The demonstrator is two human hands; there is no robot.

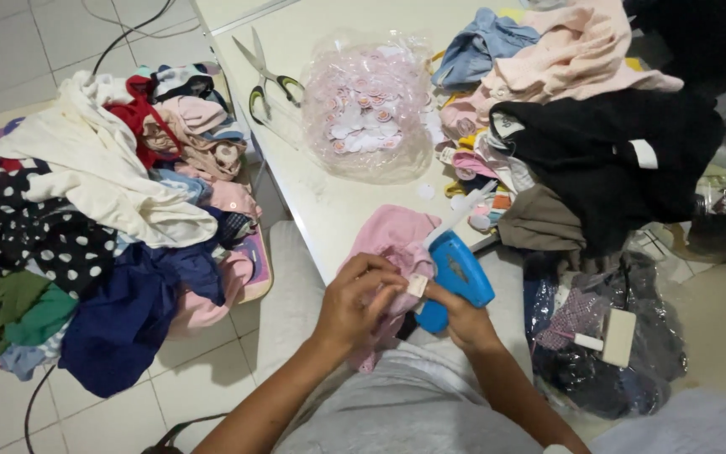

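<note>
Pink garment [390, 240] — soft, crumpled, blue plastic tagging gun [461, 273]

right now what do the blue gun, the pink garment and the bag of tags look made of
Blue gun in the right hand: hard plastic, going by its smooth moulded shell with a slight sheen. Pink garment in the left hand: soft matte fabric that folds and creases, probably knit cotton. Bag: thin clear plastic film, crinkled and glossy.

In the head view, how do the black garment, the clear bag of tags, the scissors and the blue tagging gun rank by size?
1. black garment
2. clear bag of tags
3. scissors and blue tagging gun: they look alike, and the gun is nearer the camera, so unsure.
</note>
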